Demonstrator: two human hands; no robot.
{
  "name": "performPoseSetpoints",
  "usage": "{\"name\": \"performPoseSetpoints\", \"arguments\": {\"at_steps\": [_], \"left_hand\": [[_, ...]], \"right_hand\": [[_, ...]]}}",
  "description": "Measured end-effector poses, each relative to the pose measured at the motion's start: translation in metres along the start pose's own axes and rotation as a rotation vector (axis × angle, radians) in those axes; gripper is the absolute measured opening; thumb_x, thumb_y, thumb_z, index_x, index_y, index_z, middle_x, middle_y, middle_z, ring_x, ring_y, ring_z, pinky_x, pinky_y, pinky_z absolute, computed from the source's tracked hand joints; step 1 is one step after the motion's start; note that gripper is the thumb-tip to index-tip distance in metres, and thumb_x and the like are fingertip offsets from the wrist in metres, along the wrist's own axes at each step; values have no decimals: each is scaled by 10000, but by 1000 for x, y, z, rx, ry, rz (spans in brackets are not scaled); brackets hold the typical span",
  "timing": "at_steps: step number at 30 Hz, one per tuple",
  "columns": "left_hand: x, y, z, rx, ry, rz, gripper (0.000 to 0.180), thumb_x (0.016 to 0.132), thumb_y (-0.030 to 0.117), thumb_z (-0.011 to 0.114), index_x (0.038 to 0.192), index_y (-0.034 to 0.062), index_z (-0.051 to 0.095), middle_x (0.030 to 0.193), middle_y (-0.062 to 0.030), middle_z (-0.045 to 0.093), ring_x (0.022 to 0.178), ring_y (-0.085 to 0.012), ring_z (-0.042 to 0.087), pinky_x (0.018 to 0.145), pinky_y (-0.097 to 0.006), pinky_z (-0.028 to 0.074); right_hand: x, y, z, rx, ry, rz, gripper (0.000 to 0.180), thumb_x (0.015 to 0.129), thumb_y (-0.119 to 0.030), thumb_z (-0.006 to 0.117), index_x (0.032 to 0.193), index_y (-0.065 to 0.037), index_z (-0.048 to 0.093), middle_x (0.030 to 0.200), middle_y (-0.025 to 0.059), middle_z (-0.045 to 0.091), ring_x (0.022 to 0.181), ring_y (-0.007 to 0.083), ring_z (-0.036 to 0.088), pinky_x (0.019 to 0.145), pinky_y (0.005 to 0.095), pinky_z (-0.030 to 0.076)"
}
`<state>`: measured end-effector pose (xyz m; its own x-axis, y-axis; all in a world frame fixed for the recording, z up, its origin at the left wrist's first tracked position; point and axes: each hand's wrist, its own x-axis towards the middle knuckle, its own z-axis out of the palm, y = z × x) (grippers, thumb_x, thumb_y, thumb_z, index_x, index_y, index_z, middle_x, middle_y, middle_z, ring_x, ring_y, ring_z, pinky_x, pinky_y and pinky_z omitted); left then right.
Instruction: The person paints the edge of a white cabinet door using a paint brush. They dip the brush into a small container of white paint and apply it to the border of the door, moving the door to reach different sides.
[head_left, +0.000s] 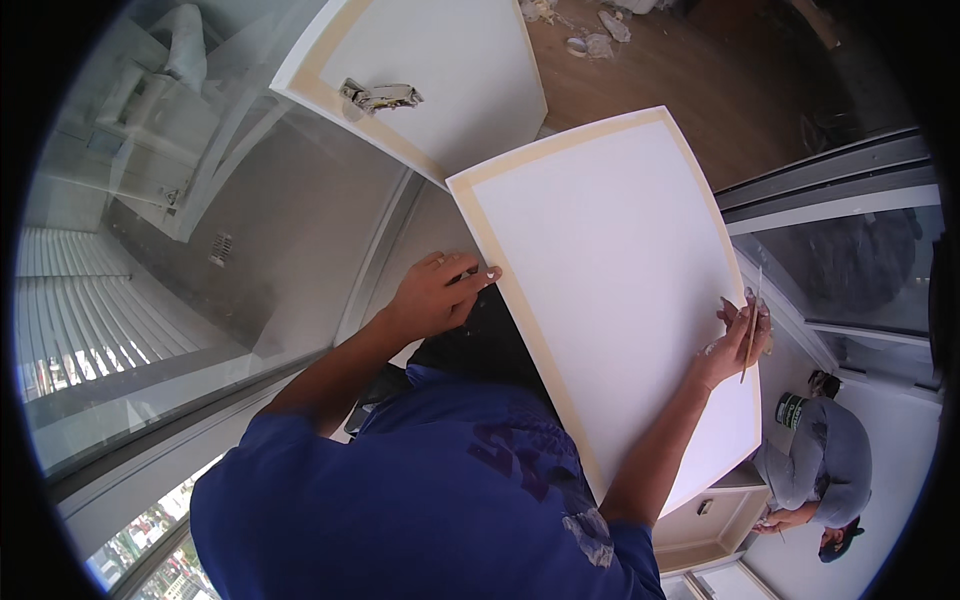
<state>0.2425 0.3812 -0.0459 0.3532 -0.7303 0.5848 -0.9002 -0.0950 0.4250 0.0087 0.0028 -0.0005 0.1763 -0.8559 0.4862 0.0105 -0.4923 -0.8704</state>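
- One white panel (pixel 610 280) slants across in front of me, its near end running under my right forearm.
- Done, as far as I can see: tan tape (pixel 565 144) lines the far edge and the left edge, and the broad face looks evenly white.
- Left to do? I can't tell – nothing here shows whether that face is finished, and the right edge is too thin to read.
- Beyond the far left corner there's a second panel (pixel 460 60), taped as well, with a metal fitting (pixel 385 95) lying near its left edge.
- My left hand (pixel 435 295) is loosely open with nothing seen in it, a fingertip right at the panel's left edge.
- My right hand (pixel 735 340) is closed around a slim tool (pixel 747 355), over the right edge – whether it touches the panel, I can't say.
- So the panel sits between my two grips, more of it under the right.
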Motion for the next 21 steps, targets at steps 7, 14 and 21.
{"name": "performPoseSetpoints", "arguments": {"at_steps": [7, 14, 21], "left_hand": [[2, 18, 4, 9, -33, 57, 463, 739, -6, 718, 1177, 138, 759, 1029, -35, 636, 745, -191, 582, 749, -371, 423], [36, 55, 2, -39, -25, 47, 323, 759, 54, 737, 1068, 140, 770, 1094, -36, 645, 853, -213, 628, 933, -442, 386], [43, 36, 16, -8, -64, 50, 299, 851, 215, 796, 1121, 93, 756, 1286, -113, 662, 1133, -275, 654, 1037, -494, 389]], "right_hand": [[-1, -9, 4, 42, -6, 47, 307, 1042, -87, 608, 1322, 19, 542, 1248, 170, 720, 846, 227, 760, 701, 302, 567], [-3, -7, 1, 98, -3, 59, 303, 1025, -51, 615, 1324, -19, 570, 1238, 147, 717, 835, 197, 742, 715, 286, 561], [-9, -10, 7, 200, 5, 67, 302, 1029, -67, 613, 1324, -12, 573, 1235, 134, 712, 809, 172, 726, 705, 274, 546]]}}
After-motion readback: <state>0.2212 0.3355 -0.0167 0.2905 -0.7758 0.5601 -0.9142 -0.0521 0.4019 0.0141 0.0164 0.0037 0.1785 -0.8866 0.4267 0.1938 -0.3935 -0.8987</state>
